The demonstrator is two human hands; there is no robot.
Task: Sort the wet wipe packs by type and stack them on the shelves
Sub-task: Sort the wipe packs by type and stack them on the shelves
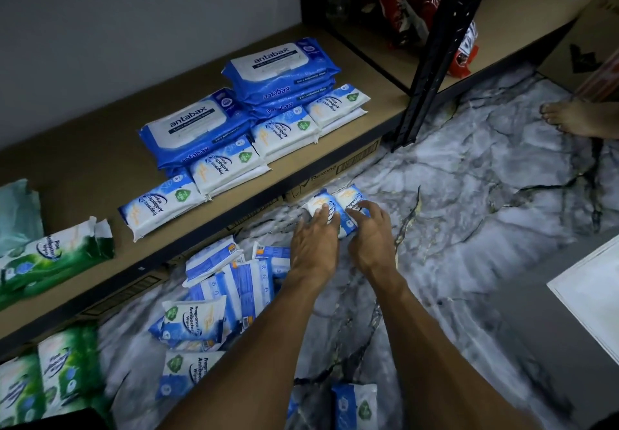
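Observation:
Two small blue-and-white fragrance-free wipe packs lie side by side on the marble-pattern floor. My left hand [315, 245] holds the left pack [318, 203] and my right hand [370, 238] holds the right pack [351, 199]. On the low shelf [83, 161] stand stacks of large blue antabax packs [281, 71] and a front row of the small blue-and-white packs [231, 164]. A loose heap of more small packs [217, 299] lies on the floor beside my left forearm. Green pine packs [50, 258] rest at the shelf's left end.
More green packs [50, 379] sit on the floor at lower left. A black shelf upright [432, 57] stands to the right, with red snack bags [405, 4] behind it. Cardboard boxes [331, 175] lie under the shelf. A person's bare foot [569, 118] is at right. A white sheet [593, 295] lies nearby.

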